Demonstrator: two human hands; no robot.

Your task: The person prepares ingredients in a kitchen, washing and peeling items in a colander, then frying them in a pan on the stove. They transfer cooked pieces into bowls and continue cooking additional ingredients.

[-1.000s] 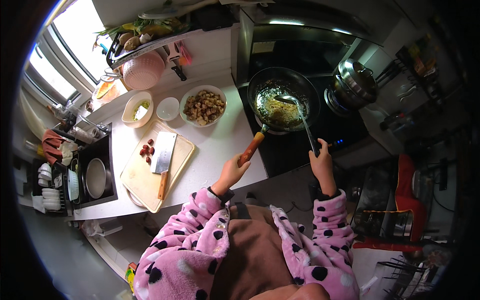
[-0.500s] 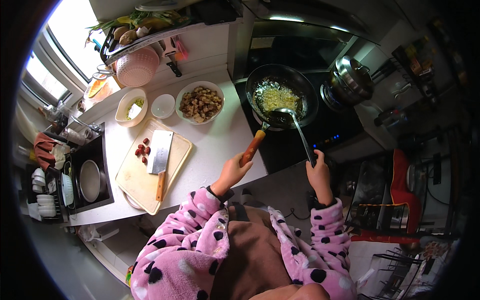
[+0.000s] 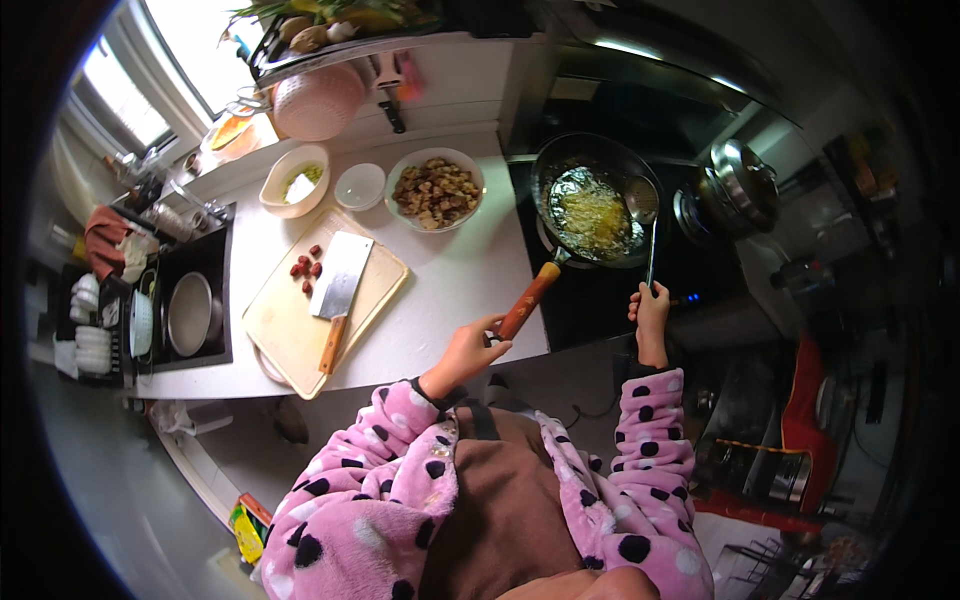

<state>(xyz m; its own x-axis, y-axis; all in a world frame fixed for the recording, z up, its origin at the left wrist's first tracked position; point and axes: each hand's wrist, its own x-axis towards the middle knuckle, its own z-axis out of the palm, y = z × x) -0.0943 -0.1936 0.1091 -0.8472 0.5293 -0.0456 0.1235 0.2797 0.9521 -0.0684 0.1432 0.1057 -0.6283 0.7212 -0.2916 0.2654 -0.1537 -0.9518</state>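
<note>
I see my left hand (image 3: 468,350), just below the middle of the frame, closed around the end of the orange-brown wooden handle (image 3: 527,300) of the frying pan (image 3: 590,200). The pan sits on the dark stovetop (image 3: 600,290) in the upper middle of the frame, with yellow food (image 3: 592,210) spread across its bottom. My right hand (image 3: 650,315), right of centre, is clamped on the thin shaft of a metal ladle (image 3: 642,200) whose bowl rests at the pan's right rim, touching the food's edge.

Left of the pan, on the white counter (image 3: 450,280), stands a white bowl of brown chopped pieces (image 3: 435,190), with a small empty white dish (image 3: 359,185) and a cream tub of green bits (image 3: 295,182) beside it. A wooden cutting board (image 3: 290,320) lies at centre left, carrying a cleaver (image 3: 340,280) and a few red pieces (image 3: 306,268) near its upper corner. A lidded steel pot (image 3: 745,185) sits at the upper right of the stove. A sink (image 3: 190,310) holding a round pan lies at the left edge.
</note>
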